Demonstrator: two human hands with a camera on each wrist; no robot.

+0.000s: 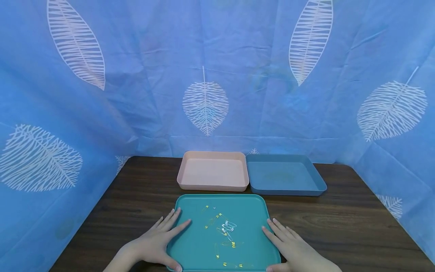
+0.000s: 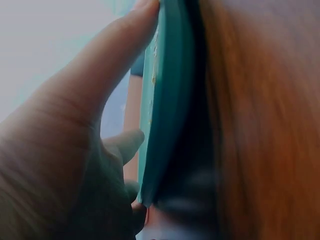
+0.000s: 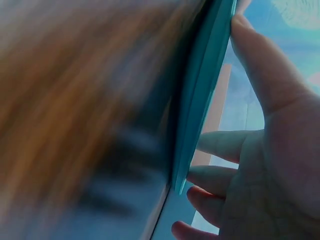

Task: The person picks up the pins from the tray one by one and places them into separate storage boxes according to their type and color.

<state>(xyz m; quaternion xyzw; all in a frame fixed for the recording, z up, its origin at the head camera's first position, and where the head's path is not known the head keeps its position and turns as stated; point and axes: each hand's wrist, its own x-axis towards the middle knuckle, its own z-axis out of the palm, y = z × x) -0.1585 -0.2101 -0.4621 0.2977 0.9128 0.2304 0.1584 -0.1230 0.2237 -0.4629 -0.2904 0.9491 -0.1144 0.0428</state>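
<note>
A teal tray (image 1: 193, 249) lies on the dark wood table between the two hands. Scattered over it are several gold safety pins (image 1: 233, 244), with a small cluster of silver safety pins (image 1: 227, 227) near its middle. My left hand (image 1: 154, 241) spreads across the tray's left edge, thumb at the near corner and fingers farther along the rim. On the opposite side, the right hand (image 1: 292, 247) touches the right edge with fingers extended. Both wrist views show the tray's outer wall (image 2: 172, 85) close up, with thumb and fingertips at its rim.
Behind the teal tray stand a pink tray (image 1: 214, 172) and, beside it on the right, a blue tray (image 1: 285, 175). The wooden table (image 1: 340, 211) extends to both sides. A blue cloth with white leaf prints (image 1: 238, 105) hangs around the back and sides.
</note>
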